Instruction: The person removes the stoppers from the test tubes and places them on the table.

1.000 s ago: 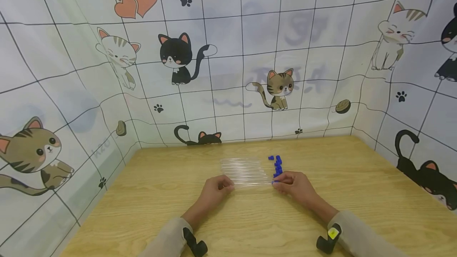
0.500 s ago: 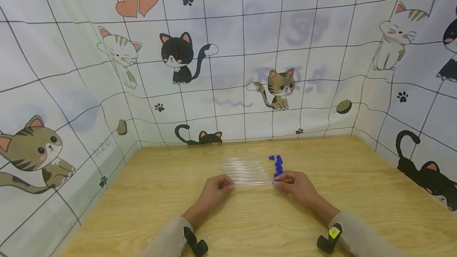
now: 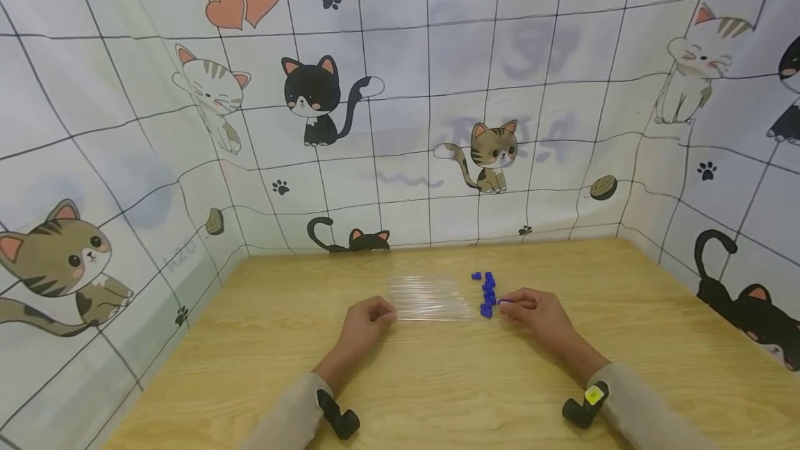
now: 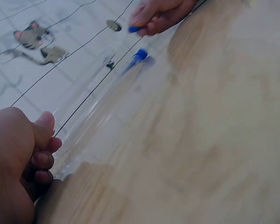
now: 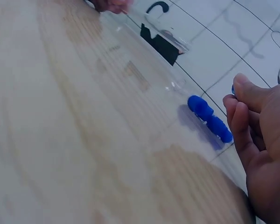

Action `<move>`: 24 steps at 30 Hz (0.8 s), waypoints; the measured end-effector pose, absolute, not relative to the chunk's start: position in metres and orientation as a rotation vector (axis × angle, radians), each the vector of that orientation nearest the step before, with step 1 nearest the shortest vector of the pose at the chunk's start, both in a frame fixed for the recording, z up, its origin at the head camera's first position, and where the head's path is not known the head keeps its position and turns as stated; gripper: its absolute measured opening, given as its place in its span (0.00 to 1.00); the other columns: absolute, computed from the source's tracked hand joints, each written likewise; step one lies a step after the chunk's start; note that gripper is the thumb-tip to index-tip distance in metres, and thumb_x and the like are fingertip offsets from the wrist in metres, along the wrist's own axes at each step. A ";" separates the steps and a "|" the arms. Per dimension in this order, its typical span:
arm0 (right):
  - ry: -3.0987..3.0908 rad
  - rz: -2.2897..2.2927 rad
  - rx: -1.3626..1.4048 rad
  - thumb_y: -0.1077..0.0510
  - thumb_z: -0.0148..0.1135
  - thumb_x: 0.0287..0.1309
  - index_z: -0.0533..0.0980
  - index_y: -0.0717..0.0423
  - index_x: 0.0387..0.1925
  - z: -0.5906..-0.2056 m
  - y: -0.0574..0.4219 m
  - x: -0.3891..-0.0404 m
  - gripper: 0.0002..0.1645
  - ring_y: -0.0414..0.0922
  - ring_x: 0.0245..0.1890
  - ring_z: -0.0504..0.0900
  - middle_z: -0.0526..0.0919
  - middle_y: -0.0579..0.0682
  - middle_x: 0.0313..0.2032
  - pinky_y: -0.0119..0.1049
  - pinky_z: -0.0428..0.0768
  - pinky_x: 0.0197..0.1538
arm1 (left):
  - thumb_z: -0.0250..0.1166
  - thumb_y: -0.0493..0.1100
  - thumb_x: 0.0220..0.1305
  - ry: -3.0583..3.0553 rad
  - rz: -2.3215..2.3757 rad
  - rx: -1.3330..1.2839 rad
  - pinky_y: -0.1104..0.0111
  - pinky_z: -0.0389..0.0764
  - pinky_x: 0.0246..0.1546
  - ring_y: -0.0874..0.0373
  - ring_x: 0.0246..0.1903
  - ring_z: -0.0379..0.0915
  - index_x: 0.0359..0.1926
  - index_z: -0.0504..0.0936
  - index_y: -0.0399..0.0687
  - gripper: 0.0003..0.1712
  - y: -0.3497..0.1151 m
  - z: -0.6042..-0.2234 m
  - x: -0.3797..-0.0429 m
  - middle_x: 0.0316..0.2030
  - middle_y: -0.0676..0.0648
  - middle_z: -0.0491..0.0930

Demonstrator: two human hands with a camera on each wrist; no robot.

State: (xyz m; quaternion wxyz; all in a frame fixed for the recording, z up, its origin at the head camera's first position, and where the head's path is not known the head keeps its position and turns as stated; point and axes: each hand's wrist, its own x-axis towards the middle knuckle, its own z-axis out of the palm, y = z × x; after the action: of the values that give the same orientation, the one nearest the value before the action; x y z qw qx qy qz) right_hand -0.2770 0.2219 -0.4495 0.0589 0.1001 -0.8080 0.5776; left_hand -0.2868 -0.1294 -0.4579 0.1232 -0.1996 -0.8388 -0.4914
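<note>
My left hand (image 3: 365, 328) pinches the near end of a clear tube (image 4: 81, 88), which slants up from thumb and fingers in the left wrist view. Behind it, several more clear tubes (image 3: 428, 292) lie side by side in a row on the table. The right hand (image 3: 540, 314) holds a small blue cap (image 4: 134, 29) between thumb and fingertips, apart from the tube's far end. Most of that cap is hidden by the thumb in the right wrist view. Just left of the right hand, several blue caps (image 5: 217, 127) form a short line by the tubes' right ends.
The wooden table (image 3: 437, 387) meets a white cloth wall (image 3: 400, 123) printed with cats and grid lines at the back and sides. Each sleeve carries a black wrist camera, the left one (image 3: 339, 417) and the right one (image 3: 585, 405).
My right hand has moved right and slightly back from the front tube's end, with the blue cap, uncovering the nearest caps. The left hand has shifted a little left and back.
</note>
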 end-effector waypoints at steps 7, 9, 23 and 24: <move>-2.530 1.570 0.297 0.46 0.70 0.52 0.84 0.55 0.41 -0.451 0.220 -0.277 0.20 0.45 0.40 0.80 0.85 0.50 0.41 0.35 0.77 0.38 | 0.65 0.39 0.63 -2.467 -1.436 -0.617 0.66 0.74 0.38 0.61 0.32 0.75 0.34 0.83 0.45 0.03 -0.135 -0.458 -0.290 0.28 0.54 0.81; -2.557 1.495 0.269 0.45 0.71 0.51 0.85 0.50 0.39 -0.452 0.216 -0.277 0.17 0.45 0.39 0.78 0.84 0.48 0.41 0.35 0.75 0.36 | 0.66 0.39 0.62 -2.471 -1.422 -0.634 0.66 0.74 0.37 0.60 0.31 0.74 0.34 0.83 0.44 0.03 -0.133 -0.458 -0.291 0.28 0.54 0.81; -2.591 1.336 0.301 0.52 0.75 0.47 0.86 0.48 0.36 -0.456 0.206 -0.278 0.11 0.42 0.31 0.79 0.84 0.44 0.35 0.35 0.76 0.34 | 0.69 0.39 0.58 -2.541 -1.361 -0.625 0.68 0.72 0.32 0.60 0.29 0.71 0.33 0.84 0.46 0.02 -0.129 -0.458 -0.289 0.30 0.54 0.80; -2.592 1.331 0.299 0.52 0.75 0.47 0.86 0.48 0.36 -0.456 0.206 -0.277 0.11 0.42 0.31 0.79 0.84 0.44 0.35 0.34 0.76 0.34 | 0.69 0.40 0.58 -2.546 -1.362 -0.629 0.68 0.72 0.32 0.60 0.28 0.71 0.33 0.84 0.47 0.03 -0.129 -0.458 -0.289 0.30 0.54 0.80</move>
State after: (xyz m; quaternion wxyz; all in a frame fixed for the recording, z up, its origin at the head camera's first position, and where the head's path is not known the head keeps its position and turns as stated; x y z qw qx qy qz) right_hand -0.2774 0.2061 -0.4557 0.1063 0.1014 -0.8799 0.4519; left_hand -0.2889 -0.1288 -0.4575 0.0931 -0.2119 -0.8579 -0.4588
